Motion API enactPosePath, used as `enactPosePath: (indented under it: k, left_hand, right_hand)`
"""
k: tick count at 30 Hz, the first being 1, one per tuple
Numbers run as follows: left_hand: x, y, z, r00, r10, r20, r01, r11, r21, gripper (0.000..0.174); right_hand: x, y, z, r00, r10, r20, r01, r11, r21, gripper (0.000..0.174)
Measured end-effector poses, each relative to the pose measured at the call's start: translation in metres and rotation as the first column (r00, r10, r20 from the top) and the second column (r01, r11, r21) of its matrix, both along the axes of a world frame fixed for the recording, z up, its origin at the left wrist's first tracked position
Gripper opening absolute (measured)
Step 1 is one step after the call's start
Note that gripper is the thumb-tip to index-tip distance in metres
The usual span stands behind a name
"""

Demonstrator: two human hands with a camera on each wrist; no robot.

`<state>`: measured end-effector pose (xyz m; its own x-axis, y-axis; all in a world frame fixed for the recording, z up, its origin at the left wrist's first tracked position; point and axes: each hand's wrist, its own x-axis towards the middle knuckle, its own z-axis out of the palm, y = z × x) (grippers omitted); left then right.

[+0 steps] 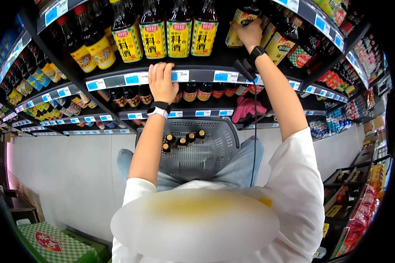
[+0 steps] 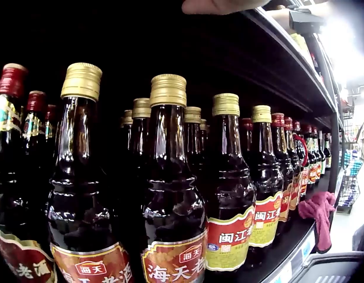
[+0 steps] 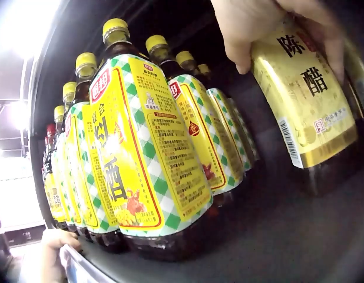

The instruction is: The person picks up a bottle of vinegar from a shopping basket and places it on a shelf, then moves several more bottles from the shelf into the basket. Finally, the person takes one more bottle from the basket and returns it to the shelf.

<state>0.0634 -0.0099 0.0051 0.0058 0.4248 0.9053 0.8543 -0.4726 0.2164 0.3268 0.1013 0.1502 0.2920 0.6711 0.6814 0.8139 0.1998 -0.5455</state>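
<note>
My right hand (image 1: pixel 249 33) reaches up to the top shelf and grips a gold-labelled vinegar bottle (image 1: pixel 238 27); in the right wrist view its fingers (image 3: pixel 252 29) wrap round that bottle (image 3: pixel 305 100), which is tilted. My left hand (image 1: pixel 162 81) holds the front edge of the shelf (image 1: pixel 193 75), fingers curled over the price-tag rail; a fingertip (image 2: pixel 220 6) shows at the top of the left wrist view. Yellow-labelled cooking wine bottles (image 1: pixel 179 37) stand in a row beside the vinegar bottle.
A grey shopping basket (image 1: pixel 195 151) below me holds several dark bottles with gold caps (image 1: pixel 182 139). Dark bottles with gold caps (image 2: pixel 170 194) fill the lower shelf. A pink cloth (image 1: pixel 246 108) lies on that shelf. A green checked carton (image 1: pixel 52 243) sits on the floor at left.
</note>
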Motion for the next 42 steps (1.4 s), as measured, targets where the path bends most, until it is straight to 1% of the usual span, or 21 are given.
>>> enactPosePath:
  k: [2, 4, 5, 7, 8, 10, 12, 13, 14, 16, 17, 19, 20, 22, 23, 29, 31, 32, 34, 37, 42]
  left_hand:
    - [0.0, 0.0, 0.0, 1.0, 0.001, -0.01, -0.001, 1.0, 0.003, 0.055]
    - [0.0, 0.0, 0.0, 1.0, 0.001, -0.019, -0.001, 1.0, -0.012, 0.056]
    - [0.0, -0.001, 0.0, 1.0, 0.0, -0.023, -0.001, 1.0, -0.022, 0.057]
    - [-0.001, 0.0, -0.001, 0.998, 0.026, -0.051, -0.028, 0.999, -0.03, 0.06]
    - [-0.001, 0.0, -0.001, 0.998, 0.034, -0.061, -0.036, 0.999, -0.034, 0.061]
    - [-0.001, 0.003, -0.004, 0.996, 0.048, -0.072, -0.05, 0.998, -0.028, 0.062]
    - [0.0, 0.003, -0.006, 0.995, 0.062, -0.08, -0.065, 0.998, -0.026, 0.063]
    - [0.001, 0.003, -0.006, 0.994, 0.076, -0.076, -0.077, 0.997, -0.018, 0.062]
    - [0.002, 0.004, -0.005, 0.993, 0.088, -0.074, -0.089, 0.996, -0.007, 0.062]
    - [0.002, 0.004, -0.005, 0.99, 0.103, -0.092, -0.106, 0.994, -0.019, 0.061]
    - [0.002, 0.005, -0.005, 0.991, 0.102, -0.089, -0.104, 0.994, -0.021, 0.061]
    - [0.002, 0.004, -0.005, 0.991, 0.103, -0.086, -0.107, 0.994, -0.038, 0.059]
    - [0.002, 0.004, -0.005, 0.991, 0.104, -0.086, -0.108, 0.993, -0.04, 0.059]
    - [0.004, 0.002, -0.004, 0.993, 0.099, -0.069, -0.101, 0.994, -0.027, 0.062]
    - [0.006, 0.0, -0.002, 0.992, 0.101, -0.073, -0.104, 0.994, -0.031, 0.062]
    - [0.011, 0.0, -0.003, 0.989, 0.138, -0.054, -0.139, 0.99, -0.022, 0.059]
    - [0.01, -0.001, -0.002, 0.993, 0.112, -0.045, -0.113, 0.993, -0.022, 0.058]
    - [0.011, -0.004, -0.002, 0.994, 0.097, -0.043, -0.098, 0.995, -0.02, 0.057]
    - [0.011, -0.005, -0.002, 0.993, 0.091, -0.072, -0.093, 0.995, -0.028, 0.059]
    - [0.012, -0.009, -0.001, 0.995, 0.082, -0.054, -0.084, 0.996, -0.037, 0.057]
    - [0.012, -0.013, 0.003, 0.996, 0.073, -0.056, -0.076, 0.996, -0.054, 0.056]
  right_hand:
    - [0.001, 0.0, -0.004, 0.998, 0.049, -0.027, -0.05, 0.998, -0.041, 0.085]
    - [0.001, -0.001, -0.013, 0.997, 0.045, -0.059, -0.051, 0.992, -0.112, 0.083]
    - [-0.001, -0.002, -0.021, 0.997, 0.045, -0.064, -0.052, 0.991, -0.12, 0.083]
    - [-0.004, -0.003, -0.046, 0.992, 0.061, -0.107, -0.081, 0.978, -0.192, 0.081]
    - [-0.009, -0.011, -0.061, 0.972, 0.099, -0.211, -0.144, 0.966, -0.212, 0.081]
    - [-0.02, -0.044, -0.082, 0.954, 0.231, -0.191, -0.256, 0.959, -0.122, 0.069]
    - [-0.029, -0.085, -0.08, 0.947, 0.312, 0.078, -0.313, 0.95, -0.009, 0.043]
    - [-0.028, -0.093, -0.084, 0.907, 0.371, 0.197, -0.397, 0.912, 0.109, 0.022]
    - [-0.026, -0.097, -0.09, 0.89, 0.385, 0.243, -0.412, 0.909, 0.068, 0.013]
    - [-0.022, -0.097, -0.104, 0.861, 0.321, 0.394, -0.42, 0.886, 0.197, 0.01]
    - [-0.02, -0.095, -0.11, 0.863, 0.324, 0.389, -0.42, 0.886, 0.196, 0.01]
    - [-0.017, -0.093, -0.116, 0.82, 0.296, 0.489, -0.482, 0.819, 0.312, 0.008]
    - [-0.018, -0.092, -0.12, 0.821, 0.302, 0.485, -0.483, 0.82, 0.307, 0.008]
    - [-0.026, -0.091, -0.123, 0.878, 0.233, 0.419, -0.397, 0.842, 0.364, 0.008]
    - [-0.031, -0.091, -0.124, 0.899, 0.229, 0.374, -0.375, 0.843, 0.386, 0.006]
    - [-0.03, -0.09, -0.124, 0.903, 0.26, 0.341, -0.393, 0.822, 0.413, 0.004]
    - [-0.03, -0.092, -0.125, 0.901, 0.273, 0.337, -0.404, 0.812, 0.421, 0.004]
    - [-0.029, -0.093, -0.125, 0.896, 0.281, 0.344, -0.41, 0.823, 0.394, 0.004]
    - [-0.027, -0.093, -0.125, 0.892, 0.29, 0.348, -0.422, 0.81, 0.407, 0.005]
    - [-0.023, -0.095, -0.124, 0.88, 0.328, 0.343, -0.453, 0.796, 0.402, 0.006]
    - [-0.022, -0.1, -0.122, 0.88, 0.337, 0.334, -0.457, 0.794, 0.402, 0.008]
